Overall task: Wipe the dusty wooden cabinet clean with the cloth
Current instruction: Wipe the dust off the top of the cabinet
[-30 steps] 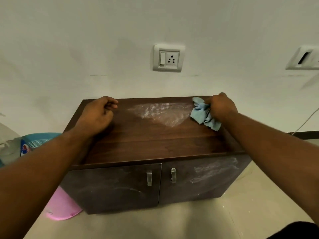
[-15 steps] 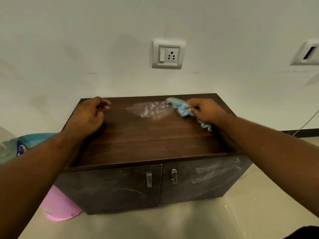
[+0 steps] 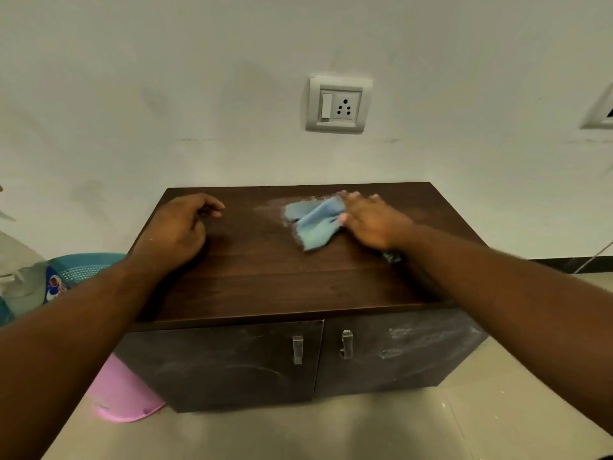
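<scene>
A low dark wooden cabinet [image 3: 265,287] stands against the wall. A light blue cloth [image 3: 313,224] lies spread on its top near the back, held down by my right hand [image 3: 371,220], which presses on the cloth's right part. A thin patch of white dust [image 3: 270,207] shows just left of the cloth. My left hand [image 3: 175,230] rests on the top's left side with fingers loosely curled, holding nothing. White dust smears [image 3: 428,340] mark the right door.
Two metal handles [image 3: 297,349] sit on the cabinet doors. A wall socket [image 3: 338,104] is above the cabinet. A pink tub [image 3: 122,396] and a blue basket [image 3: 76,267] stand on the floor at the left. A cable hangs at the far right.
My right hand has swept the cloth leftward across the top, from the right back corner to the middle. The dust patch has shrunk. My left hand has stayed put.
</scene>
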Motion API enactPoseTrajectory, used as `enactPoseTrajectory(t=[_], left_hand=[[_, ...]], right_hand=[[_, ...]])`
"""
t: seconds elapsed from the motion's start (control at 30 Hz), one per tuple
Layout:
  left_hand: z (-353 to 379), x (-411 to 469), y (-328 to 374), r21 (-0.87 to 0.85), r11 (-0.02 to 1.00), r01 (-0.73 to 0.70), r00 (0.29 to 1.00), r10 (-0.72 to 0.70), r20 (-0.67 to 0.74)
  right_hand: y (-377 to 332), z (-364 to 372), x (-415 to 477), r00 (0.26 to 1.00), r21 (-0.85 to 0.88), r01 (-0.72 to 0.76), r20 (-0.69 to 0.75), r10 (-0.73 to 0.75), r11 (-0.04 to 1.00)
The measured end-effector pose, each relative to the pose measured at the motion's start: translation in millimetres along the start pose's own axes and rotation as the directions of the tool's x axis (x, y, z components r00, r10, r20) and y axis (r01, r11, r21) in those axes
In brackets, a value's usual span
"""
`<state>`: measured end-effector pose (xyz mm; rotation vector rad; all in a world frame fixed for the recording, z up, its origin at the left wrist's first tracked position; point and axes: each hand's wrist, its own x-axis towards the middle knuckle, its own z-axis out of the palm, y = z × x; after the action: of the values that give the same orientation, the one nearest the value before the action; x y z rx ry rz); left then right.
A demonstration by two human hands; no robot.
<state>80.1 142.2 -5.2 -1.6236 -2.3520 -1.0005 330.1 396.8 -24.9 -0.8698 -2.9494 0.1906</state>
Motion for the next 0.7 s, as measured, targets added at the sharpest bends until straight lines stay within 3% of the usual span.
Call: enactPoseTrajectory(t=[0.1,0.17,0.27,0.37,0.47,0.53,0.6,0.67,0.7], left_hand=[[-8,-5,-3,0.005,0.999,-0.045,0.998,0.045,-0.043],[-12,-9,-7,0.014,0.998,-0.054,0.997,0.054,-0.048],[-10,-10,-15,0.031,0.999,-0.010,1.000,0.011,-0.028],[-6,-5,-20,0.048,0.998,0.051,0.999,-0.052,0.017],[-1,4,-16,0.054,0.998,0.029,0.999,-0.031,0.040],[1,8,-9,0.050,0.999,0.006,0.999,-0.008,0.034],[2,10,-4,0.049,0.999,-0.023,0.999,0.021,0.037],[0,9,-1,0.055,0.998,-0.031,0.998,0.028,0.051],[-1,8,-1,0.059,0.998,-0.026,0.998,0.023,0.056]], right_hand=[[74,-27,5,0.914,0.116,-0.387,-0.085,0.397,0.915],[82,-27,0,0.907,0.130,-0.400,-0.084,0.412,0.907],[40,-21,-15,0.965,0.086,-0.257,-0.026,0.260,0.963],[-27,-21,-29,0.998,0.156,0.007,0.063,-0.017,0.988],[-77,-10,-47,0.926,0.355,0.277,0.149,-0.346,0.893],[-65,-13,-51,0.893,0.423,0.305,0.183,-0.411,0.853],[-23,-26,-45,0.957,0.317,0.209,0.130,-0.261,0.925],[30,-39,-40,0.999,0.187,-0.050,0.005,0.050,0.981],[51,-41,-38,0.978,0.175,-0.191,-0.045,0.202,0.966]])
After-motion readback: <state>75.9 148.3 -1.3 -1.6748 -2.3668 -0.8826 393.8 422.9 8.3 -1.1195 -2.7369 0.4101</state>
